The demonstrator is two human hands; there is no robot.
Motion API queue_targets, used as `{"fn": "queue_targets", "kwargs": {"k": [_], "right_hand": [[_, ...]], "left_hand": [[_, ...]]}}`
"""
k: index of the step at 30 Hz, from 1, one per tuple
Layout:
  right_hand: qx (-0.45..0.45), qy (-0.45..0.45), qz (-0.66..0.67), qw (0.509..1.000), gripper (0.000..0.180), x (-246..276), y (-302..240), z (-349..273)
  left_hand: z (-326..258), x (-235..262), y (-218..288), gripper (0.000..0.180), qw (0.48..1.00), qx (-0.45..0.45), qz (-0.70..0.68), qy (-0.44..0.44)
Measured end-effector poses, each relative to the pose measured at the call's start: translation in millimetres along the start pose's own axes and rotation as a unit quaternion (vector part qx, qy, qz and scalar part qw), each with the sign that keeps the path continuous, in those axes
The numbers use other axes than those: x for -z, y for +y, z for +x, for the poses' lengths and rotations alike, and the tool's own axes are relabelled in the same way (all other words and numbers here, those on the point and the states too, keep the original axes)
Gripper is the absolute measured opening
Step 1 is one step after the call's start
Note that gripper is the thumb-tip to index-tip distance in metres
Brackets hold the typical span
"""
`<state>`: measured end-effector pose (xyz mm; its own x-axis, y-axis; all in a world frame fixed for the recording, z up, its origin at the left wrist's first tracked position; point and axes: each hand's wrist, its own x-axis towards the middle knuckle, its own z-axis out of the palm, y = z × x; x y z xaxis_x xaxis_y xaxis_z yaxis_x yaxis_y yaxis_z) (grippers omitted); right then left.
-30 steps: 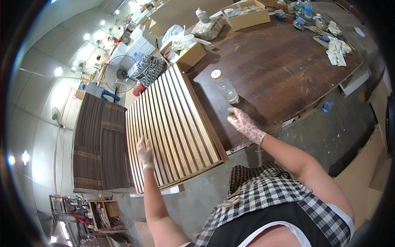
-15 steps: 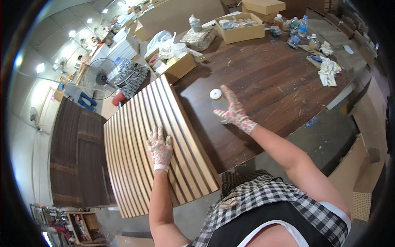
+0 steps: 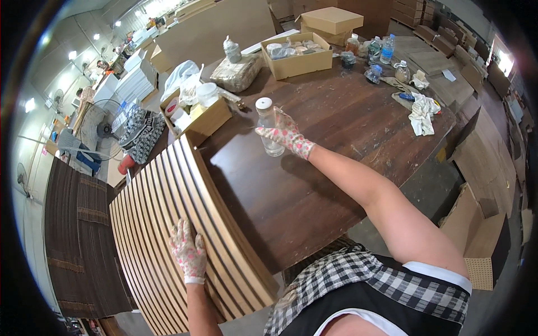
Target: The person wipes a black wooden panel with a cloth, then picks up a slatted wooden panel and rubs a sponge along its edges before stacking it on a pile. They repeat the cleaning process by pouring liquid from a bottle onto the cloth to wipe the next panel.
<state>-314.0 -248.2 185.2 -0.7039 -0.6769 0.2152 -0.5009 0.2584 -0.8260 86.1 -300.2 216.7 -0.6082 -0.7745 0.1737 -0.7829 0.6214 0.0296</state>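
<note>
My right hand (image 3: 287, 134), in a pale glove with pink dots, is closed around a clear bottle (image 3: 272, 147) with a white cap. The bottle is upright over the dark brown table (image 3: 330, 123); I cannot tell whether its base touches the tabletop. My left hand (image 3: 188, 251), gloved alike, lies flat with fingers outstretched on a slatted wood panel (image 3: 151, 224). Pale strips and dark grooves run along this panel. It lies at the table's left side and reaches past the near edge, and more layers seem to sit under it.
Behind the panel is a cardboard box (image 3: 216, 120) of tubs and tape. Farther back are a wrapped block (image 3: 238, 73) and another open carton (image 3: 302, 66). Bottles (image 3: 386, 50) and a white rag (image 3: 421, 115) occupy the far right. A standing fan (image 3: 103, 129) is at left.
My right hand has closed in on the bottle and moved it farther away across the table. My left hand stays flat on the panel. The whole view has shifted.
</note>
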Motion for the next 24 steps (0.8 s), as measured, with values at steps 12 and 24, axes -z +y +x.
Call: {"fn": "queue_targets", "kwargs": {"k": [12,24], "right_hand": [[0.119,-0.141,0.033,0.982,0.082,-27,-9,117],[0.192,-0.117,0.016,0.974,0.093,-56,71,164]], "left_hand": [[-3,-1,15,0.042,0.991,0.119,-0.023,0.054],[16,-39,42,0.040,0.954,0.153,-0.224,0.123]]}}
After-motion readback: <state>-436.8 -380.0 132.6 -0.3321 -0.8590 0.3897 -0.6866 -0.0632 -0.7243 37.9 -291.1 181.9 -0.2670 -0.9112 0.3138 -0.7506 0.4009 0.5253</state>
